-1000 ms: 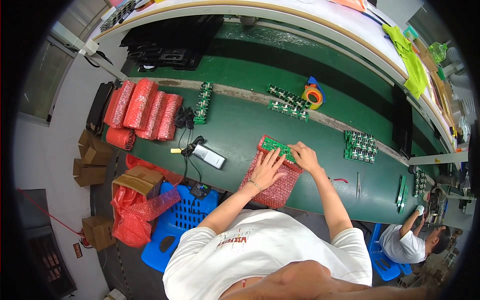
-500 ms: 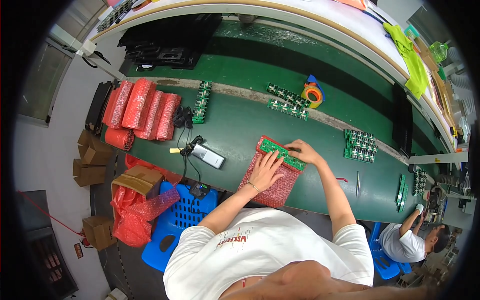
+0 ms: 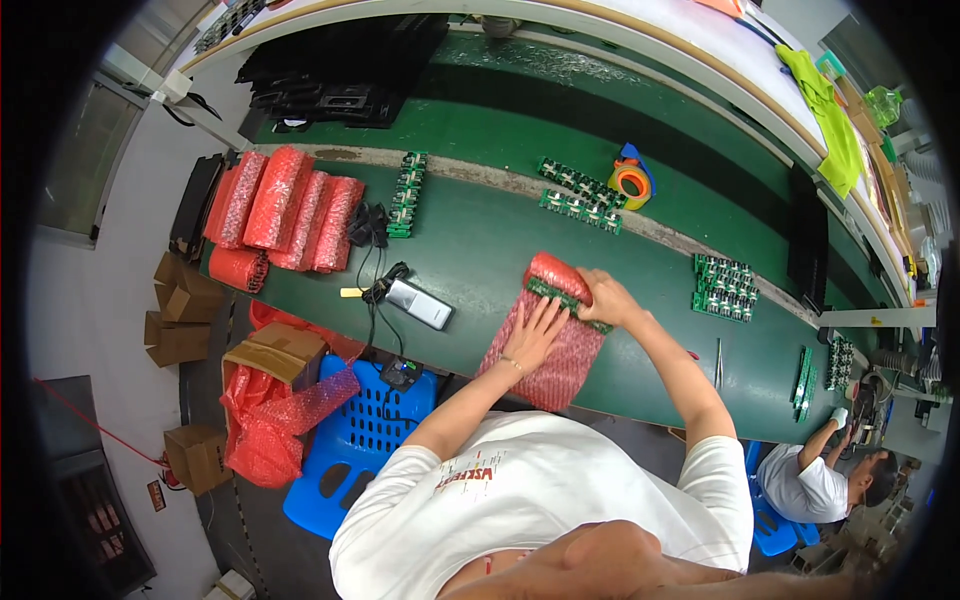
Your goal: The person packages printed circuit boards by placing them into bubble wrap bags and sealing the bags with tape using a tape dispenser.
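Observation:
A sheet of red bubble wrap [image 3: 548, 372] lies on the green bench in front of me, its near end hanging over the front edge. Across its far part rests a green circuit board [image 3: 543, 291], partly hidden by my fingers and by the wrap's far end, which curls up over it. My left hand [image 3: 535, 335] lies flat with spread fingers, the tips on the board and the palm over the wrap. At the right end of the board, my right hand [image 3: 610, 300] is closed around the curled edge of the wrap.
Red bubble-wrap bundles [image 3: 283, 205] are stacked at the far left. A grey handheld device [image 3: 420, 304] with black cables lies nearer. Circuit boards [image 3: 725, 288], a tape dispenser [image 3: 632, 184] and tweezers [image 3: 718, 363] lie about. A blue chair [image 3: 372, 420] stands left; a co-worker [image 3: 812, 480] sits right.
The wrap's far end has been lifted and folded toward me over the board, covering part of it. My right hand has shifted from the board onto the folded edge; my left stays on the board.

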Tool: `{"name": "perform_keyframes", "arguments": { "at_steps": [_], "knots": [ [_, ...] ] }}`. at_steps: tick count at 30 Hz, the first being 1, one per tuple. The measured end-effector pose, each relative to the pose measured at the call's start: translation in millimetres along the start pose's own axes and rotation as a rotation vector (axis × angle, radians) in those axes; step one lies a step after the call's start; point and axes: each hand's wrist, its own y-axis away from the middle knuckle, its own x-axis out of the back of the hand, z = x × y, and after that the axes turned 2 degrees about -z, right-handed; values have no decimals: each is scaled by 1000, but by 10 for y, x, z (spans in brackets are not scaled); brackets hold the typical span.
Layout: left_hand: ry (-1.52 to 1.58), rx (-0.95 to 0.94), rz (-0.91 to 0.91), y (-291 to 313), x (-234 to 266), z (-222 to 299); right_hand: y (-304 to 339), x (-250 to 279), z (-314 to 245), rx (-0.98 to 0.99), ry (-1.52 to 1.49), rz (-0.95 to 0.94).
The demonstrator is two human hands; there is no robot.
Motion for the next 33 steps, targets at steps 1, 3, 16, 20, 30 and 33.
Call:
{"name": "perform_keyframes", "arguments": {
  "at_steps": [1, 3, 16, 20, 30, 33],
  "knots": [
    [-20, -8, 12, -123, -53, -36, -27, 15, 81, 13, 66, 115],
    [-43, -34, 21, -353, -135, -116, -97, 62, 203, 4, 97, 156],
    [53, -79, -68, -397, -400, -318, -19, -556, -39, -112, 588, 714],
    [398, -25, 146, -142, -184, -205, 197, -1034, -323, -86, 588, 806],
    [186, 26, 190, -116, 290, -21, 281, -45, -411, 5, 65, 325],
    [171, 18, 163, -118, 325, -51, -80, 367, -279, 7, 101, -94]
  ]
}}
